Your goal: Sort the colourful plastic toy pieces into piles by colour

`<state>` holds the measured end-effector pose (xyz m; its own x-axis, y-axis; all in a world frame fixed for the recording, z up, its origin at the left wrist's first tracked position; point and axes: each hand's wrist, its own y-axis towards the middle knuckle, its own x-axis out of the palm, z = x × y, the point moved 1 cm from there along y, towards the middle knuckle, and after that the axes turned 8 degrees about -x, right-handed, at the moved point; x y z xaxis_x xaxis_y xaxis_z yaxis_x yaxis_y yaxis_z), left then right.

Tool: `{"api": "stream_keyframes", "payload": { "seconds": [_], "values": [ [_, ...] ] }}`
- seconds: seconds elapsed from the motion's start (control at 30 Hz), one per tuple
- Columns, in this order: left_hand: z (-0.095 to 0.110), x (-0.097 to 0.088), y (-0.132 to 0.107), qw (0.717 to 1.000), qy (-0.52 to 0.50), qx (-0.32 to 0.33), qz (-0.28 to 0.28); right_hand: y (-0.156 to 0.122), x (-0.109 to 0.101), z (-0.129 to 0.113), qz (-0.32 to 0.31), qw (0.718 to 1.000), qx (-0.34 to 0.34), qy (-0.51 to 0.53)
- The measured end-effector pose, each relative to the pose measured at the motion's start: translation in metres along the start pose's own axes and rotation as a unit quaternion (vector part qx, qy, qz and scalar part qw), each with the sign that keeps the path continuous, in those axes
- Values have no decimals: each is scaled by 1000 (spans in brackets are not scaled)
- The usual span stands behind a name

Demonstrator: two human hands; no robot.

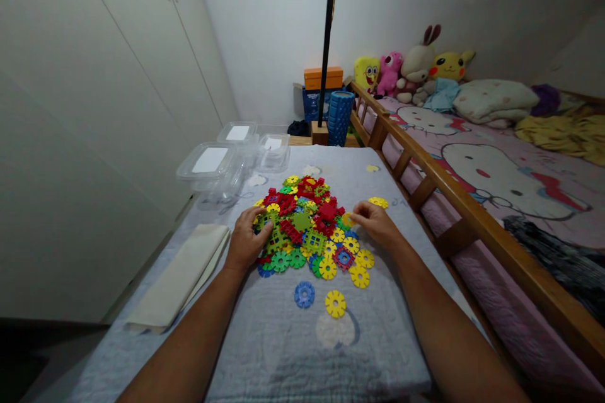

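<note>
A heaped pile of plastic building pieces lies on the cloth-covered table, with yellow snowflake discs, green discs, red square pieces [327,210] and green lattice squares [314,241] mixed together. My left hand [248,239] rests against the pile's left side, thumb apart from the fingers, whose tips are partly hidden. At the pile's right edge, my right hand [375,221] pinches a yellow snowflake disc [347,220] between thumb and fingers. Nearer to me, a blue snowflake disc [304,295] and a loose yellow disc [335,304] lie flat. Another yellow disc [379,203] sits beyond my right hand.
Clear plastic boxes with white labels [210,160] stand at the table's back left. A folded beige cloth [182,277] lies left of my left arm. A wooden bed rail [425,186] runs along the right side. Behind the table are a black pole [327,44] and a blue roller [340,118].
</note>
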<state>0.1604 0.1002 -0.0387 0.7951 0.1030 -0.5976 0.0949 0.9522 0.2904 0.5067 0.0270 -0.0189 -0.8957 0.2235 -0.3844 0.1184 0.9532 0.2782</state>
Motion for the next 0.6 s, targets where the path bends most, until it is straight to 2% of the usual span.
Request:
{"api": "stream_keyframes", "payload": {
  "seconds": [0.1, 0.17, 0.23, 0.37, 0.6],
  "values": [
    [-1, 1, 0, 1000, -4, -3, -2, 4, -22, 19, 221, 974, 39, -6],
    [-2, 1, 1, 1000, -7, -4, -2, 5, -38, 35, 317, 946, 62, -23],
    [-2, 1, 1, 1000, -11, -5, -1, 5, -52, 48, 373, 923, 66, -64],
    [-2, 1, 0, 1000, -14, -6, -4, 4, -68, 62, 424, 889, 49, -166],
    [-1, 0, 0, 1000, -15, -11, -9, 5, -69, 70, 398, 887, 45, -231]
  ]
}}
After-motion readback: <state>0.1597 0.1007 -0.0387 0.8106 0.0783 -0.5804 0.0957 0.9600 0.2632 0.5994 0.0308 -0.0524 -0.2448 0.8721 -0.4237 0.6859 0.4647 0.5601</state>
